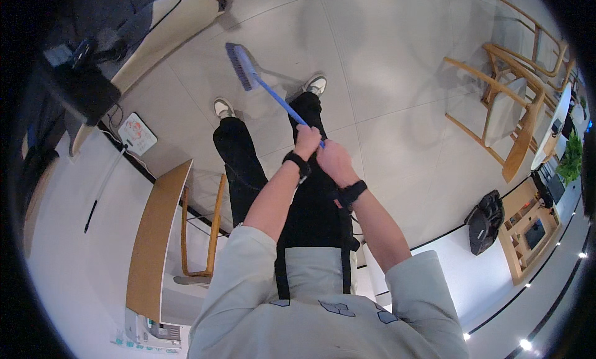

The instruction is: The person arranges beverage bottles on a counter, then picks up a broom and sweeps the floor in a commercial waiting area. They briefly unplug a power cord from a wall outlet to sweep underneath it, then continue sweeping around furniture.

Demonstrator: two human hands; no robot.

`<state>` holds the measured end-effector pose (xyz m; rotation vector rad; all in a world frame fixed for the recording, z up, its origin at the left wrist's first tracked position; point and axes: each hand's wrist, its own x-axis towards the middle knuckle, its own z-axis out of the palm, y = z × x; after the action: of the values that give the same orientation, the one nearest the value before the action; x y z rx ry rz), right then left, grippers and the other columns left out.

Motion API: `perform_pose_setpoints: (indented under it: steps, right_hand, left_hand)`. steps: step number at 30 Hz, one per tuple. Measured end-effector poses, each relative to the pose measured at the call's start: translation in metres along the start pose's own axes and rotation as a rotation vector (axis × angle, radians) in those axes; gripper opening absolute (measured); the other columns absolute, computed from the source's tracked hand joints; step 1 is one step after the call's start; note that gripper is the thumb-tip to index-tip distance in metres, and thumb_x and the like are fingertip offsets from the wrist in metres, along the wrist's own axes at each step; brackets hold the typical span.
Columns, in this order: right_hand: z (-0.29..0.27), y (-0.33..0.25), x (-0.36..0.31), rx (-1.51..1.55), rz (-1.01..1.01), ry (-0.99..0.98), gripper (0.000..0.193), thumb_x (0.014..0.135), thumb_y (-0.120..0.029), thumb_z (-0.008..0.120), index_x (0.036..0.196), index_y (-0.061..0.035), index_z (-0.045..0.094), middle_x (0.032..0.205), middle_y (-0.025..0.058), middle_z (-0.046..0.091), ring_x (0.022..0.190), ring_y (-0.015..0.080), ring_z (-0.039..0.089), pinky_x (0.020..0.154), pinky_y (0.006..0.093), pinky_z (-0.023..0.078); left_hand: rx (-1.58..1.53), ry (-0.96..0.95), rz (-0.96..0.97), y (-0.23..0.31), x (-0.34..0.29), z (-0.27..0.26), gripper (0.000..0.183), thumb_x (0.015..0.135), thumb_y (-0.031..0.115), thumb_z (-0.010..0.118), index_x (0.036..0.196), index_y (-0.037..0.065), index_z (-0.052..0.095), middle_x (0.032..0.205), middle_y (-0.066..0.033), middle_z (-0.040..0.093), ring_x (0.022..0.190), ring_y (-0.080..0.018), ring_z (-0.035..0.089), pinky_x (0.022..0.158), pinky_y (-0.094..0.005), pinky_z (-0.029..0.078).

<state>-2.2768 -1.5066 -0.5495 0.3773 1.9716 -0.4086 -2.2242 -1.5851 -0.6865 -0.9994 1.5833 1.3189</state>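
Note:
A blue broom (282, 103) slants down from the upper left toward my body. Its wide head (242, 67) has dark bristles and hovers over or rests on the pale tiled floor; I cannot tell which. My left hand (307, 141) is closed around the handle, farther along toward the head. Just behind it, my right hand (336, 163) is closed by the handle's near end, fingers wrapped round it. Both wrists wear black bands. My shoes (315, 85) stand on the floor on either side of the handle's line.
Wooden chairs (518, 104) stand at the right beside a round white table (554, 126). A curved beige furniture edge (164, 39) borders the upper left. At the left are a white rectangular panel (137, 134) with a cable and a wooden desk (155, 241). A black backpack (485, 222) lies lower right.

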Motion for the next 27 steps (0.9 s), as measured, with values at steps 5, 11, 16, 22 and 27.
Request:
perform_pose_setpoints:
  steps: [5,11,16,22,27]
  right_hand:
    - [-0.058,0.072,-0.003,-0.050,0.049,0.039,0.036,0.091,-0.033,0.049,0.084,0.0002,0.062,0.081,0.0248,0.064,0.080,0.0427,0.062,0.069,0.0501,0.049]
    - [-0.101,0.112,-0.034,-0.008,0.066,0.110,0.035,0.091,-0.032,0.050,0.084,0.0003,0.060,0.077,0.0239,0.064,0.075,0.0418,0.063,0.066,0.0500,0.049]
    - [-0.116,0.108,-0.060,0.031,0.098,0.130,0.035,0.092,-0.031,0.050,0.083,0.0012,0.058,0.076,0.0251,0.063,0.074,0.0434,0.061,0.066,0.0508,0.048]
    - [-0.112,0.084,-0.081,0.076,0.188,0.216,0.036,0.094,-0.031,0.049,0.082,0.0023,0.056,0.073,0.0256,0.061,0.071,0.0448,0.060,0.063,0.0506,0.047]
    - [-0.103,0.054,-0.082,0.114,0.186,0.253,0.038,0.095,-0.030,0.049,0.082,0.0050,0.057,0.072,0.0266,0.059,0.071,0.0432,0.060,0.061,0.0469,0.045]
  left_hand:
    - [0.074,-0.137,0.009,0.033,-0.010,0.094,0.038,0.089,0.014,0.051,0.095,-0.018,0.030,0.076,-0.0254,0.058,0.062,-0.0341,0.064,0.053,-0.0380,0.052]
    - [-0.101,-0.340,-0.074,0.099,-0.064,0.120,0.033,0.092,0.020,0.048,0.089,-0.010,0.034,0.068,-0.0184,0.056,0.051,-0.0266,0.061,0.042,-0.0370,0.049]
    - [0.149,-0.233,0.169,0.022,-0.058,0.081,0.038,0.094,0.032,0.047,0.105,-0.004,0.049,0.078,-0.0142,0.063,0.068,-0.0280,0.063,0.063,-0.0403,0.053]
    - [0.689,-0.238,-0.359,-0.042,-0.097,-0.004,0.052,0.093,0.041,0.045,0.119,-0.003,0.050,0.115,-0.0258,0.059,0.107,-0.0430,0.056,0.093,-0.0474,0.045]
    - [0.588,-0.405,0.183,-0.060,-0.118,-0.034,0.033,0.094,0.021,0.041,0.084,-0.003,0.061,0.091,-0.0254,0.062,0.089,-0.0442,0.058,0.079,-0.0476,0.048]
